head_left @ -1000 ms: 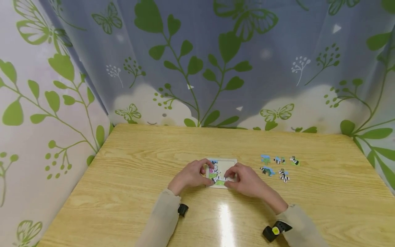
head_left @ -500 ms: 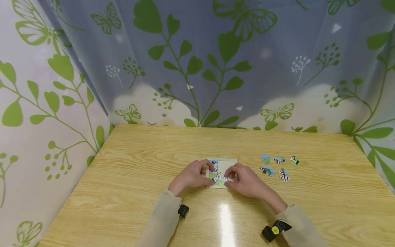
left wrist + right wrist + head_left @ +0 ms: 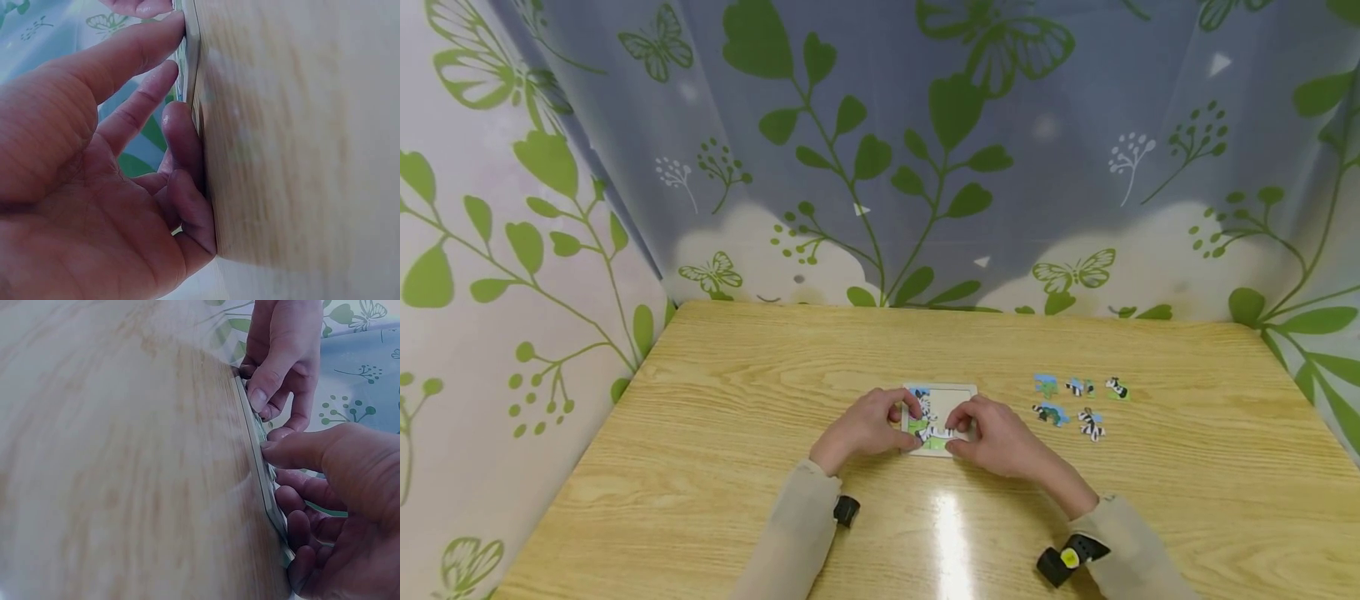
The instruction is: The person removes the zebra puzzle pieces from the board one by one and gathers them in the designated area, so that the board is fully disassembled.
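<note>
A small jigsaw tray [image 3: 938, 387] with a pale frame lies on the table, both hands over it. Zebra-patterned pieces [image 3: 936, 433] fill its left and lower parts; bare backing shows at the upper right. My left hand [image 3: 868, 423] holds the tray's left side, thumb near the lower left corner and index fingertip on the fitted pieces. In the left wrist view, other fingers curl down by the tray edge. My right hand [image 3: 996, 437] pinches with thumb and index finger at the lower right puzzle piece [image 3: 942, 444], partly hidden by its fingers.
Several loose puzzle pieces [image 3: 1049, 415] lie in two rows on the wooden table [image 3: 760, 358], right of the tray. A leaf-patterned curtain [image 3: 880, 208] hangs behind the table's back edge. Black wrist devices [image 3: 846, 511] sit at both sleeves.
My left index fingertip has shifted slightly right over the fitted pieces, covering a pink patch that showed before. The right hand and the tray stay in place.
</note>
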Tool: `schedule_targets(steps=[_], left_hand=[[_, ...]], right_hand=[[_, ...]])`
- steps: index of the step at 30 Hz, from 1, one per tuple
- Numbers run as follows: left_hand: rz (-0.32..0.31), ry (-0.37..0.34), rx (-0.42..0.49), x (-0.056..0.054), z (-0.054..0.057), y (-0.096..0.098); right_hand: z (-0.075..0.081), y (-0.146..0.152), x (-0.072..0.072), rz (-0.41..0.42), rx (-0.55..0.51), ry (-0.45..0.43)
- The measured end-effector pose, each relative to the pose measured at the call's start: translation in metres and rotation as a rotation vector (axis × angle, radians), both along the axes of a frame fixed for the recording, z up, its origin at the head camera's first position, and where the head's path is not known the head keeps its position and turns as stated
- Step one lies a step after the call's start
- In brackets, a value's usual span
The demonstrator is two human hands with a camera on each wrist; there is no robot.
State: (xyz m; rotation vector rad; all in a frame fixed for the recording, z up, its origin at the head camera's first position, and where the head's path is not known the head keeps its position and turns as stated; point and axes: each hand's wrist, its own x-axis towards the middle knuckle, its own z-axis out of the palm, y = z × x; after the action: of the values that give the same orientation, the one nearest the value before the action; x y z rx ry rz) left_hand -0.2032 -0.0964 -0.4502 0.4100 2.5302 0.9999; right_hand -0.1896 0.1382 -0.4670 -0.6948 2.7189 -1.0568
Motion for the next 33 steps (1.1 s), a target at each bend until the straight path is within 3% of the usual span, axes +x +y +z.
schedule_targets(steps=[20,27,33], left_hand=[[0.032,-0.025,0.021,-0.004,0.004,0.002],[0.030,-0.028,0.025,-0.002,0.003,0.001],[0.026,-0.038,0.041,0.001,0.001,0.002]], right_hand=[[0.004,-0.002,-0.003,-0.024,-0.032,-0.060],[0.002,0.006,-0.001,-0.007,-0.171,-0.107],[0.002,0.021,0.001,-0.071,-0.227,-0.137]])
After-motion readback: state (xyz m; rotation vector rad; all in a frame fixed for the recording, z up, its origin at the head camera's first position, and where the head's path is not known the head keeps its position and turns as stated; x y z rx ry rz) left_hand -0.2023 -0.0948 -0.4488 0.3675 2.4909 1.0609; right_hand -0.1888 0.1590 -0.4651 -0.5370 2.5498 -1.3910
